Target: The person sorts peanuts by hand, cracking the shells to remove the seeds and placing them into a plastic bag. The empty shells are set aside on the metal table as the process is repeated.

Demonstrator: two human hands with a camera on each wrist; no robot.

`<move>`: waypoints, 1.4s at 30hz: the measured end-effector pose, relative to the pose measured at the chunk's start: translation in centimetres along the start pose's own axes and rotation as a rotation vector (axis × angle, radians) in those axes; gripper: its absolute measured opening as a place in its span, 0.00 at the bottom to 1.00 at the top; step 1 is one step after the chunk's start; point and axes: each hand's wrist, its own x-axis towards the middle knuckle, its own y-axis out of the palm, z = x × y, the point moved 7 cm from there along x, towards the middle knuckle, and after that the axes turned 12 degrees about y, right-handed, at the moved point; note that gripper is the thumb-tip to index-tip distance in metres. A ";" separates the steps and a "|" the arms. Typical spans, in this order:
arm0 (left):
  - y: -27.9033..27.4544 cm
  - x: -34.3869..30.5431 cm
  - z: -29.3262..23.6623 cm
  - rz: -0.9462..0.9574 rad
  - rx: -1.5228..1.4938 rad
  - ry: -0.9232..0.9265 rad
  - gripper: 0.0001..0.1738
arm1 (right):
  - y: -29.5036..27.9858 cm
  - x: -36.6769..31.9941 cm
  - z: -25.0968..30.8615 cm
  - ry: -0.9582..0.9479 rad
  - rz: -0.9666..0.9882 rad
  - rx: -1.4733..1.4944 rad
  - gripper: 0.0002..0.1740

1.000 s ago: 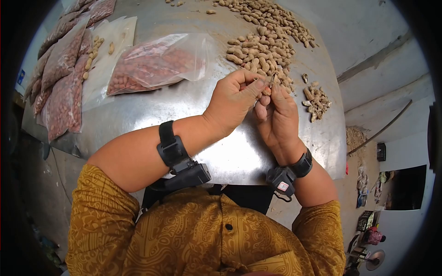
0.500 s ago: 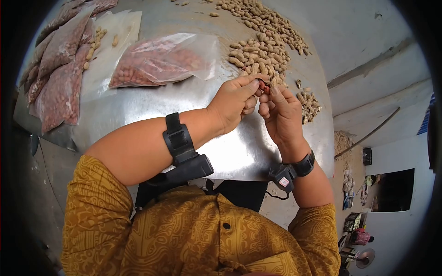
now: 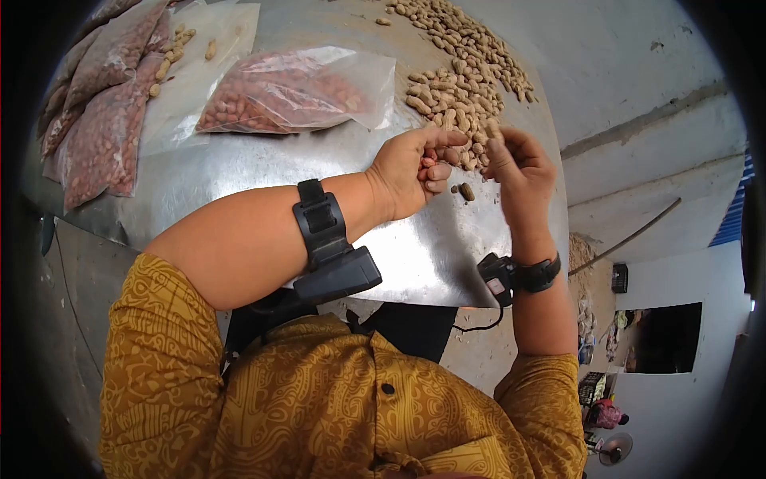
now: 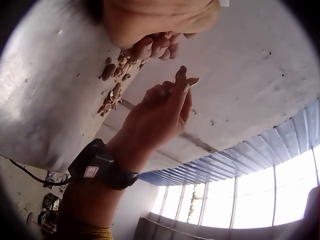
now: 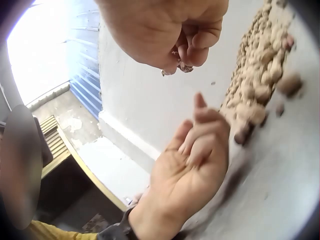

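My left hand (image 3: 408, 172) is held palm-up over the metal table, its fingers curled round red peanut kernels (image 3: 428, 162); the forefinger points toward the right hand. A short distance to the right, my right hand (image 3: 527, 180) pinches a peanut shell (image 5: 185, 68) between thumb and fingers. That shell (image 4: 192, 81) sticks out past the fingertips in the left wrist view. Beyond both hands spreads a heap of unshelled peanuts (image 3: 455, 92). One dark peanut (image 3: 467, 191) lies on the metal just right of the left hand.
A clear bag of red kernels (image 3: 279, 96) lies left of the heap. Several filled bags (image 3: 104, 128) are stacked at the far left, beside a pale plastic sheet (image 3: 195, 96) with a few peanuts on it. Shell pieces (image 4: 111, 100) lie near the table's right edge.
Earlier both hands met over one cracked peanut with red kernels showing. Now they are apart: the right has moved right with the shell, the left has curled over kernels.
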 end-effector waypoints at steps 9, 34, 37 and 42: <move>-0.7 0.4 -0.1 -0.020 0.144 0.032 0.19 | -8.4 1.8 -3.7 0.013 -0.276 -0.679 0.13; 0.2 -0.2 -1.4 0.018 0.429 0.274 0.14 | 2.8 0.9 -3.9 0.184 0.320 0.773 0.09; 0.5 -0.1 -1.6 0.042 0.556 0.336 0.14 | 2.8 0.5 -4.2 0.182 0.355 0.776 0.09; 1.4 -0.3 -2.1 0.099 0.825 0.449 0.14 | 2.6 0.3 -4.9 0.163 0.374 0.736 0.10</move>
